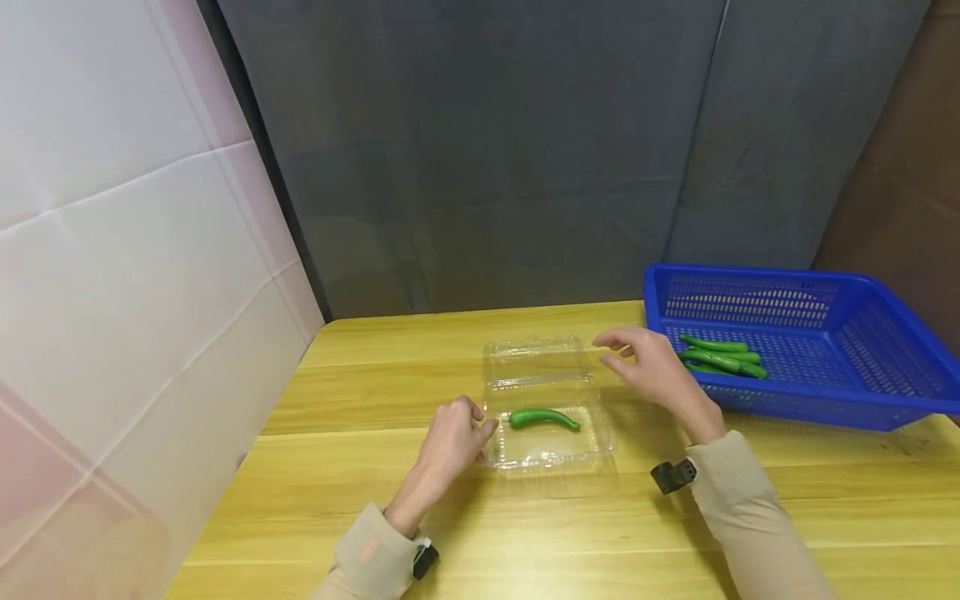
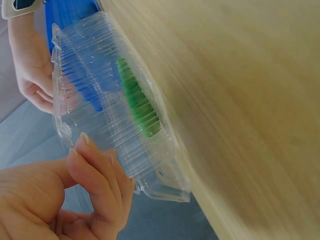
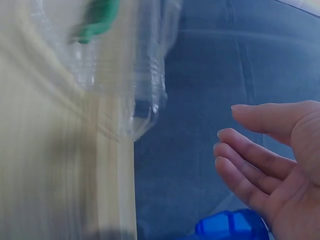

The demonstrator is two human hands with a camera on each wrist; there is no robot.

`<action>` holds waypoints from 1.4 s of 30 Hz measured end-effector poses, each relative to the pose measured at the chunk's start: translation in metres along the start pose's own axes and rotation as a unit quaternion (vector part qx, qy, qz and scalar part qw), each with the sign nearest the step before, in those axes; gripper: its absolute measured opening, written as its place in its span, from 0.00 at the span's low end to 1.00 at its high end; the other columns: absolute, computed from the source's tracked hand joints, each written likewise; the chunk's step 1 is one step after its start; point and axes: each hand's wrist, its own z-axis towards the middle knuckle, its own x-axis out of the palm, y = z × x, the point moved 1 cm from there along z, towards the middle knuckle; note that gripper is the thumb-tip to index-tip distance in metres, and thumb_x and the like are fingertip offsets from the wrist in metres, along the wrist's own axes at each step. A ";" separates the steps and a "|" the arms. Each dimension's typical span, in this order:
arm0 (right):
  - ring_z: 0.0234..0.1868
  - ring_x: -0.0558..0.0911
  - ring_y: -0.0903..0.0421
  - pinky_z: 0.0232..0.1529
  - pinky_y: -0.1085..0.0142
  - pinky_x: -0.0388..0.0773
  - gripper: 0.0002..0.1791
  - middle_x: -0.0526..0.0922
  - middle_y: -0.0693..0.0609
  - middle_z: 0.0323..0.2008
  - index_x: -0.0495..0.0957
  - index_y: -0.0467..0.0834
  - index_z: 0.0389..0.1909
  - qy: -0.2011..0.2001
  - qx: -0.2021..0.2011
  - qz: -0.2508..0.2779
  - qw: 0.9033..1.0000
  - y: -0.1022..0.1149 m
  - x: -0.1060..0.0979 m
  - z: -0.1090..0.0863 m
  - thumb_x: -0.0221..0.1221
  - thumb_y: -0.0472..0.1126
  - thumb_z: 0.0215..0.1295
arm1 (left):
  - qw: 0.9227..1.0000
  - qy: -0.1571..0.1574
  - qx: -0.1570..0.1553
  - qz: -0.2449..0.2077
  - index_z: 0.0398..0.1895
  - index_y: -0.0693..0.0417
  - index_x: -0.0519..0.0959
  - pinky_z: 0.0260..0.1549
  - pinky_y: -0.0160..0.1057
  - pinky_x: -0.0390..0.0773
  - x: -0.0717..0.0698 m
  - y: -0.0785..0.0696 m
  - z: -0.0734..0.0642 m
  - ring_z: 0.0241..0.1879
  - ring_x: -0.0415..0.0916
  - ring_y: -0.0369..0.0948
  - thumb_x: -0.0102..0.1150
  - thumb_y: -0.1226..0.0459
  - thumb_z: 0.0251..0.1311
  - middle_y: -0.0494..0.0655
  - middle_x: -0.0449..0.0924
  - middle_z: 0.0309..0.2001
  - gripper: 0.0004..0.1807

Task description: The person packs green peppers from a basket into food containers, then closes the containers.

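Note:
A clear plastic clamshell container (image 1: 555, 457) lies on the wooden table with its lid (image 1: 536, 363) folded back toward the far side. One green chili pepper (image 1: 543, 418) lies crosswise in its base. My left hand (image 1: 453, 433) is at the container's left edge, thumb and curled fingers pinching the rim; the left wrist view shows these fingertips (image 2: 85, 140) against the ridged plastic wall. Held above the table between lid and basket is my right hand (image 1: 651, 367). Its fingers (image 3: 240, 145) are loosely bent, thumb apart, with nothing between them.
A blue perforated basket (image 1: 795, 392) stands on the right of the table (image 1: 315, 500). Several green chili peppers (image 1: 723, 358) lie in its left end. Grey cloth (image 1: 480, 167) hangs behind the table, and white cloth (image 1: 135, 275) hangs on the left.

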 end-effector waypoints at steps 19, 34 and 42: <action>0.49 0.81 0.37 0.52 0.41 0.81 0.13 0.82 0.36 0.51 0.82 0.36 0.53 -0.048 0.051 -0.021 0.997 -0.009 -0.035 -0.010 0.62 0.35 0.71 | 1.000 0.004 -0.018 0.005 0.41 0.76 0.76 0.07 0.29 0.74 -0.001 -0.002 0.000 0.11 0.77 0.38 0.64 0.70 0.64 0.61 0.82 0.27 0.12; 0.50 0.81 0.35 0.52 0.40 0.79 0.14 0.84 0.36 0.49 0.82 0.36 0.52 -0.073 0.075 -0.005 0.994 -0.024 -0.051 -0.017 0.61 0.40 0.72 | 1.000 0.008 -0.018 -0.002 0.42 0.77 0.76 0.06 0.31 0.74 -0.001 0.000 0.001 0.11 0.77 0.39 0.64 0.70 0.65 0.59 0.82 0.25 0.13; 0.49 0.82 0.35 0.52 0.39 0.79 0.14 0.85 0.36 0.47 0.81 0.35 0.52 -0.078 0.081 -0.007 0.994 -0.030 -0.056 -0.021 0.61 0.41 0.73 | 1.000 0.010 -0.011 -0.005 0.41 0.77 0.77 0.06 0.29 0.73 -0.003 0.000 0.000 0.10 0.77 0.39 0.64 0.70 0.65 0.56 0.81 0.22 0.12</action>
